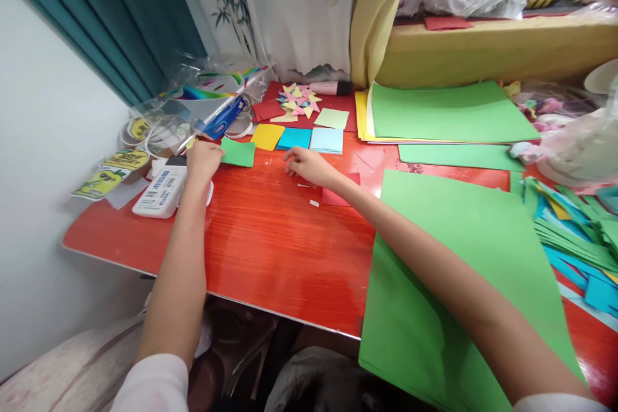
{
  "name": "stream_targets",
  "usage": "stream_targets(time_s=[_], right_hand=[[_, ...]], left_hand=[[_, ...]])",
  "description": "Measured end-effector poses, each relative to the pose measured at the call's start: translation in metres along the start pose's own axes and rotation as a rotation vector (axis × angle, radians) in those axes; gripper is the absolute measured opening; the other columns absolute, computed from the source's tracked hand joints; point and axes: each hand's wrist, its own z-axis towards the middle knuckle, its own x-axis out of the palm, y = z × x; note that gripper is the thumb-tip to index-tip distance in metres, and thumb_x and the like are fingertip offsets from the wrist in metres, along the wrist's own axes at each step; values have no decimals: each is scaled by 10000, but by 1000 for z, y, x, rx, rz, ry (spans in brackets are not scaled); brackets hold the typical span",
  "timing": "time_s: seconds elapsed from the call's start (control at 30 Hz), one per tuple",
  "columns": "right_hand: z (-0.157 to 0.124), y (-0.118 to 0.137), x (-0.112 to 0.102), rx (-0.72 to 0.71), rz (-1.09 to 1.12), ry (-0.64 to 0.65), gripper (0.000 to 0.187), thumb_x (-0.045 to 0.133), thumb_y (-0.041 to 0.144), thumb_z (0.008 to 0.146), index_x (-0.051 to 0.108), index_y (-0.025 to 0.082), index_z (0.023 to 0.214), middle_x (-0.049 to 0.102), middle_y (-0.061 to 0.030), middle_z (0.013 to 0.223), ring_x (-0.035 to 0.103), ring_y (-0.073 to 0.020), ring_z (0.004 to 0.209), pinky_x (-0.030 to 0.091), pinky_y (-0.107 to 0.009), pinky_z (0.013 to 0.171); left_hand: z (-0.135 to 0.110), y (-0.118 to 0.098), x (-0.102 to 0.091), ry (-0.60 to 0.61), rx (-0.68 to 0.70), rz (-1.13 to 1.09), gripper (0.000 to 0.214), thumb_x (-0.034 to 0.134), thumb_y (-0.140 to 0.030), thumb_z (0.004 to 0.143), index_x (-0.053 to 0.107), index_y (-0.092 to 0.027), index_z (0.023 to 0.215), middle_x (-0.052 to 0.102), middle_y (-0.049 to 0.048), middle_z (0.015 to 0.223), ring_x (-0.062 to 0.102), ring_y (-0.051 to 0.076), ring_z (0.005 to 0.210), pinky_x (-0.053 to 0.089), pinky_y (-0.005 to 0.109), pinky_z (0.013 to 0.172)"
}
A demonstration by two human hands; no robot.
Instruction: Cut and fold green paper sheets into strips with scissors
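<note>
My left hand (pixel 203 159) is closed at the left edge of a small green paper square (pixel 239 152), its fingertips partly hidden. My right hand (pixel 309 166) hovers over the table with fingers loosely bent and apart, holding nothing. Beyond it lie a yellow paper square (pixel 267 136), a blue paper square (pixel 294 138) and a light blue paper square (pixel 327 140) in a row. A pale green square (pixel 332 118) lies behind them. Under my right wrist is a red paper square (pixel 341 190), partly covered by the arm.
Large green sheets (pixel 463 238) overhang the table's (pixel 270 238) front edge. More stacked sheets (pixel 449 112) lie behind. A white box (pixel 161 192) stands beside my left forearm. Folded paper stars (pixel 300 100) and a pink marker (pixel 330 87) sit at the back. Paper strips (pixel 574 225) are heaped right.
</note>
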Motion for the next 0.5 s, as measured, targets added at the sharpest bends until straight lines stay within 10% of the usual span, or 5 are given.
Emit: stream_targets(time_s=[0.5], right_hand=[[-3, 3, -1, 1, -100, 25, 169, 423, 87, 787, 510, 177, 901, 663, -48, 865, 589, -155, 769, 456, -280, 704]], left_hand=[[-16, -10, -4, -84, -4, 129, 378, 514, -241, 796, 618, -67, 1116, 641, 201, 1091, 555, 324, 1037, 403, 462, 895]])
